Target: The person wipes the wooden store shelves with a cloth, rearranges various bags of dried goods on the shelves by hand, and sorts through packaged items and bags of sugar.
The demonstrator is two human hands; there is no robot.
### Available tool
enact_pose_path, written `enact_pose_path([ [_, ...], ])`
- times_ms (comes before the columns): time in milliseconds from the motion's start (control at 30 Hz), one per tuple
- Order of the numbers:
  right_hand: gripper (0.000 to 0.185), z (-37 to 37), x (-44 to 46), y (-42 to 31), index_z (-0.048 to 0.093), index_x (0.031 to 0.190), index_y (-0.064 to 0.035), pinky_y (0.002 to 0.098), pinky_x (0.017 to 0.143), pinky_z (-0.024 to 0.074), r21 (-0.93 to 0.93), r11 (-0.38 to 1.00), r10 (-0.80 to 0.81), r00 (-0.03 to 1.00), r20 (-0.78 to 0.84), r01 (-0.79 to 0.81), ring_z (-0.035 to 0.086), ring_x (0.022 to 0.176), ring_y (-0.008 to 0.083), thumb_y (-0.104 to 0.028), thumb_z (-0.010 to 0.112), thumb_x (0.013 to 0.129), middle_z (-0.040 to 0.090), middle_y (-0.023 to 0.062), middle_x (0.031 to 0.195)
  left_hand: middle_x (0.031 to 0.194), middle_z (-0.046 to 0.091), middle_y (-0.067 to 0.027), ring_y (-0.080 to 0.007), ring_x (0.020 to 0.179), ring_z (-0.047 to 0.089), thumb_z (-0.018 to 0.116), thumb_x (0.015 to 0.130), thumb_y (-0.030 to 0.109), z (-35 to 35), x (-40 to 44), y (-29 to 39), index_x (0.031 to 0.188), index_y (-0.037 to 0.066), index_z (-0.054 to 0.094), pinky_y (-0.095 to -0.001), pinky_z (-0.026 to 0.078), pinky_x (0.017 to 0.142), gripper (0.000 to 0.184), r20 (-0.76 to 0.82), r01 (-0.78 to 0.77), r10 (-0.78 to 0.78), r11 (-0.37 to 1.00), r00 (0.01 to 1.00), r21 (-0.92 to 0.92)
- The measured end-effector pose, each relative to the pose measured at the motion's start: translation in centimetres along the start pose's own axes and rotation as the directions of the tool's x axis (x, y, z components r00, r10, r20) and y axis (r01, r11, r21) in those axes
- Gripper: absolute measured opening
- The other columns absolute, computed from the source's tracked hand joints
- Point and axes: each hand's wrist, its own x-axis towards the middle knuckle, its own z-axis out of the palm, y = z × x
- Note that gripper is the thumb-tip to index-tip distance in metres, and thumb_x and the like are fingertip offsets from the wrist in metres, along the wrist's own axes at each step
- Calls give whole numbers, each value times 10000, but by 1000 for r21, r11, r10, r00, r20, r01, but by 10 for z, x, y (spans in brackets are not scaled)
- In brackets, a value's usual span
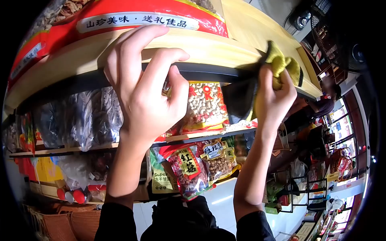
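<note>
My right hand pinches a yellow and dark grey cloth at the front edge of the light wooden top shelf. Part of the cloth's dark side hangs down over the shelf's black trim. Further left, my left hand is raised in front of the same edge, fingers apart and bent, holding nothing. Its fingertips come close to a large red bag of dried food on the top shelf; I cannot tell whether they touch it. Between my hands, a bag of cashews stands one shelf down.
Grey plastic bags fill the second shelf at left. Lower down are packs of dried goods and red-lidded jars. A woven brown chair is at bottom left. Another person, a black fan and metal racks are at right.
</note>
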Motion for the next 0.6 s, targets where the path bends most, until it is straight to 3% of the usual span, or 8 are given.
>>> enact_pose_path([
  [33, 194, 7, -4, -6, 655, 873, 48, 195, 553, 344, 33, 996, -81, 997, 13, 80, 435, 590, 27, -146, 636, 873, 547, -52, 646, 1184, 557, -82, -255, 1052, 483, 596, 656, -47, 1, -1, -1, 845, 77, 680, -294, 422, 759, 241, -4, -8, 8, 1000, 1000, 2],
  [67, 190, 6, -7, -18, 657, 876, 43, 201, 562, 350, -138, 988, -55, 997, 60, 62, 443, 604, 29, -146, 638, 872, 554, -50, 651, 1191, 555, -81, -246, 1031, 484, 595, 656, -48, 1, -1, -1, 846, 77, 679, -296, 418, 762, 242, -5, 1, -1, 1000, 1000, -9],
  [167, 200, -3, 4, 5, 669, 873, 48, 191, 538, 343, 34, 999, -26, 1000, -6, 26, 445, 591, 25, -151, 654, 865, 557, -46, 647, 1201, 553, -82, -232, 1002, 486, 593, 659, -45, 1, 0, 0, 843, 77, 679, -300, 410, 772, 237, 17, 0, 1, 999, 1000, -46],
  [200, 202, -10, 6, 7, 677, 902, 51, 187, 530, 346, 16, 998, 65, 998, -6, -64, 452, 589, 19, -147, 650, 870, 564, -44, 649, 1205, 553, -83, -227, 995, 487, 592, 661, -41, 0, 0, -1, 839, 76, 679, -302, 406, 778, 230, 23, 6, -5, 998, 1000, -55],
  [300, 209, -6, 2, 7, 684, 925, 42, 186, 546, 361, -15, 1000, 20, 1000, -4, -20, 466, 610, 16, -159, 666, 872, 582, -37, 683, 1215, 553, -84, -224, 1016, 491, 591, 670, -37, -2, 0, 2, 834, 80, 679, -307, 407, 803, 220, 23, 22, -21, 999, 1000, -43],
  [333, 254, 1, 2, 6, 578, 715, 24, 215, 476, 315, 23, 998, -59, 998, -27, 60, 374, 539, 24, -164, 691, 842, 482, -5, 549, 1215, 551, -85, -226, 1033, 491, 590, 672, -38, -2, 0, 4, 835, 79, 678, -309, 409, 816, 219, 20, 21, -21, 1000, 1000, -7],
  [533, 255, -8, 9, 8, 607, 715, 35, 208, 496, 363, 36, 999, 15, 999, -40, -13, 433, 549, 27, -171, 718, 819, 541, -13, 584, 1207, 531, -96, -229, 1101, 482, 577, 683, -61, 4, -1, 5, 834, 57, 671, -314, 417, 849, 213, -16, 34, -35, 996, 999, -84],
  [600, 250, 2, 4, -1, 607, 710, 33, 204, 497, 363, 45, 998, -41, 999, -35, 42, 436, 551, 25, -166, 718, 815, 542, -16, 586, 1213, 527, -102, -229, 1108, 483, 578, 681, -67, 2, 0, 5, 837, 52, 672, -312, 423, 835, 217, 1, 31, -31, 999, 1000, -44],
])
